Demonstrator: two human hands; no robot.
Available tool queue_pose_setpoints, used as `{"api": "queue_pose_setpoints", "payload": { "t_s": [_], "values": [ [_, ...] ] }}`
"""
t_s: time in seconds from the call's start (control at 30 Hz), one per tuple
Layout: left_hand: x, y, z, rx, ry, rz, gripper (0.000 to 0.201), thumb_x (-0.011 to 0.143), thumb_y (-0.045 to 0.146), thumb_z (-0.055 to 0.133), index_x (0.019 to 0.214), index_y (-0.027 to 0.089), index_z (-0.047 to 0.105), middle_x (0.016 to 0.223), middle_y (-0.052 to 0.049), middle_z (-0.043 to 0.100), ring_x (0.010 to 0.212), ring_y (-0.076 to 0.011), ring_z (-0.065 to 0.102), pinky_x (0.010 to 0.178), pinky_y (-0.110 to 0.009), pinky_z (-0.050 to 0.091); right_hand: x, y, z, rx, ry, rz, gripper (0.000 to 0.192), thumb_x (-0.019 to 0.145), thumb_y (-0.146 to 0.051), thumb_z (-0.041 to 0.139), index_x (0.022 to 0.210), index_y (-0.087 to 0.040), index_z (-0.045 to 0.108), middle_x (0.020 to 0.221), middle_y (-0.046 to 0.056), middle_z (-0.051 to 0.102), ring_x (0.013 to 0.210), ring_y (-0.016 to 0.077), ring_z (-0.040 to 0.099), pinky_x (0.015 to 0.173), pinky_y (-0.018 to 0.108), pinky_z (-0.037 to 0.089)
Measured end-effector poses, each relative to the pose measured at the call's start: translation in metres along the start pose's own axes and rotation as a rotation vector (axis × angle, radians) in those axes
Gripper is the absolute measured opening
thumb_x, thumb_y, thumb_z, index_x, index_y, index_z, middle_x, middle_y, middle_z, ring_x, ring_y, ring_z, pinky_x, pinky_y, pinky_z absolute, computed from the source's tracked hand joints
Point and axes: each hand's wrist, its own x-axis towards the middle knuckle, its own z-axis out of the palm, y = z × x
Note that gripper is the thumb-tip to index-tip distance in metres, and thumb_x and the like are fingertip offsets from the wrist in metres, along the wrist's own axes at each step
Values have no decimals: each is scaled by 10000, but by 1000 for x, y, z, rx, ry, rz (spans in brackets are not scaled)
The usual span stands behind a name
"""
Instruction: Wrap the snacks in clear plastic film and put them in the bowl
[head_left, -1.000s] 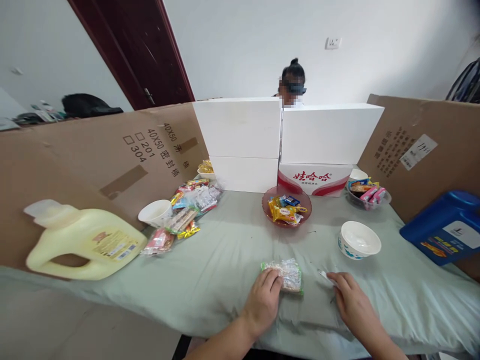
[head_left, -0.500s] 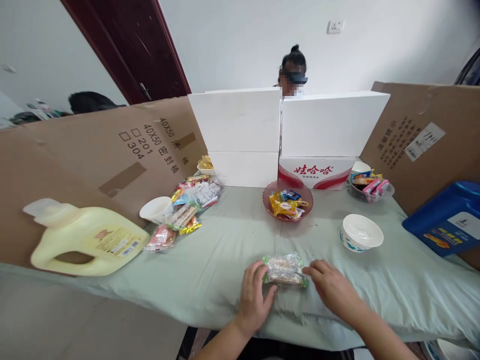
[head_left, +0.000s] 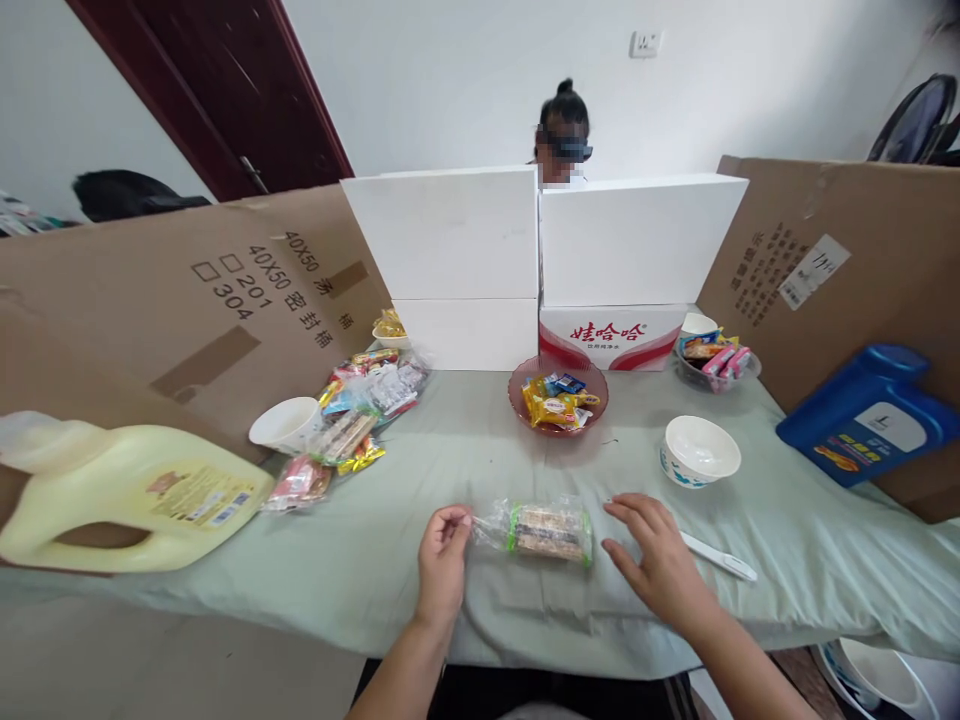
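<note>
Spread over the whole near area: a pale green cloth [head_left: 420, 500] covering the table. Along the left and right edges, brown cardboard sheets [head_left: 187, 290] propped upright as walls. At the far middle, 2 white foam boxes [head_left: 450, 235] stacked side by side, with a red-and-white printed carton [head_left: 611, 335] tucked under the right one. Behind the boxes, a person [head_left: 562, 130] only partly in view.

On its side at the near left, a pale yellow detergent jug [head_left: 127, 495]. Against the right cardboard, a blue detergent jug [head_left: 870, 415], also lying down. Left of centre, a loose pile of snack packets [head_left: 352, 420] next to a white paper cup [head_left: 285, 425]. Just in front of the carton, a reddish glass bowl [head_left: 525, 410] holding wrapped sweets. To the right of that, an empty white bowl [head_left: 701, 452]; farther right, a clear bowl [head_left: 750, 372] of snack bars.

Near centre, between both hands: a clear-wrapped snack bar [head_left: 544, 528] with green-edged wrapper, flat on the cloth. Left hand [head_left: 442, 560] pinching the wrapper's twisted left end between thumb and fingertips. Right hand [head_left: 660, 560] spread open, fingers apart, just beside the wrapper's right end, gripping nothing. Just right of that hand, a slim white tool [head_left: 716, 555] on the cloth.
</note>
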Motion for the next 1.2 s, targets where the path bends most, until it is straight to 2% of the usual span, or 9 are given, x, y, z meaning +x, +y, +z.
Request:
{"api": "queue_pose_setpoints", "payload": {
  "t_s": [0.13,0.27,0.47,0.63,0.77,0.87,0.97,1.07,1.2],
  "values": [
    [2,8,-13,80,87,152,211,828,384,602,885,181,587,893,-45,654,853,-177,629,798,-307,504,23,-20,18,51,-75,-66,584,873,-488,562,1361,-197,426,1364,145,496,1316,306,387,1037,513,376],
    [-3,28,-4,478,-268,505,323,865,307,572,1164,186,559,1125,-99,633,1087,-245,561,943,-417,439,42,-22,35,43,-235,-36,818,756,-540,674,1401,-130,380,1274,165,565,1251,329,445,1060,565,315],
    [-10,57,-7,829,-709,872,246,891,102,469,1012,223,645,849,-28,656,936,-206,566,994,-462,353,28,-23,-1,46,-324,-135,239,864,-149,491,1023,-221,656,851,46,638,904,210,562,996,484,362],
    [-29,75,-41,862,-999,852,161,897,126,514,886,226,639,790,-8,642,889,-193,566,892,-365,433,-22,-4,-49,55,-395,-165,186,901,-281,524,1029,-274,658,906,49,648,931,223,577,978,480,398],
    [-43,86,-39,802,-1177,732,114,878,204,565,960,244,633,826,-7,663,807,-179,598,770,-298,488,-38,2,-54,37,-253,-97,227,883,-390,575,1068,-280,648,983,72,653,1000,256,592,923,454,464],
    [-49,85,-14,715,-1191,734,253,903,122,443,1041,238,621,937,-31,678,874,-174,623,811,-281,500,-23,-8,-37,135,-178,-65,245,940,-334,467,1129,-266,609,1142,91,619,1095,233,577,910,399,492],
    [-50,75,13,691,-1081,740,323,877,71,384,1042,220,619,967,-56,664,875,-176,629,784,-275,518,-2,-18,-15,221,-207,39,346,969,-345,365,1261,-242,519,1267,117,569,1084,215,599,877,382,511],
    [-43,59,21,724,-913,702,321,863,59,361,999,205,612,930,-61,645,798,-172,628,707,-276,529,1,-19,-6,268,-399,124,396,975,-359,327,1320,-232,475,1107,94,664,910,203,662,774,344,518],
    [-30,45,7,812,-783,668,256,877,77,390,959,203,597,868,-41,629,754,-170,619,675,-285,532,-20,-19,-9,220,-662,48,310,973,-300,339,941,-260,645,792,7,695,739,179,661,663,270,456]
  ]
}}
